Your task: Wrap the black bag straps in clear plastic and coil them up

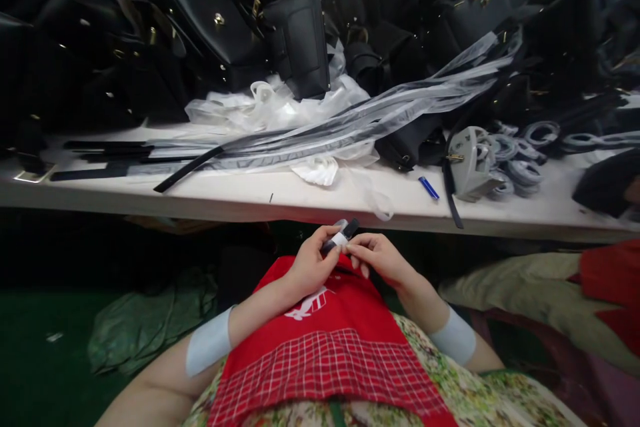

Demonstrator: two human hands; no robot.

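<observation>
Close above my red apron (310, 300), both hands meet at a short black strap piece (351, 227) with a white band round it and some clear wrapping. My left hand (315, 260) is closed around its lower left end. The fingers of my right hand (383, 259) are pinched at the piece's right side, by the white band. Exactly what the right fingertips grip is too small to make out. On the table in front, a bundle of long black straps in clear plastic sleeves (320, 140) lies slantwise.
Black bags with gold fittings (295, 33) are piled along the back of the white table (225, 200). Crumpled white wrapping (240, 110) lies before them. To the right are a small blue object (429, 188), a white holder (467, 163) and coiled wrapped straps (523, 170). Another person's leg (515, 287) is at right.
</observation>
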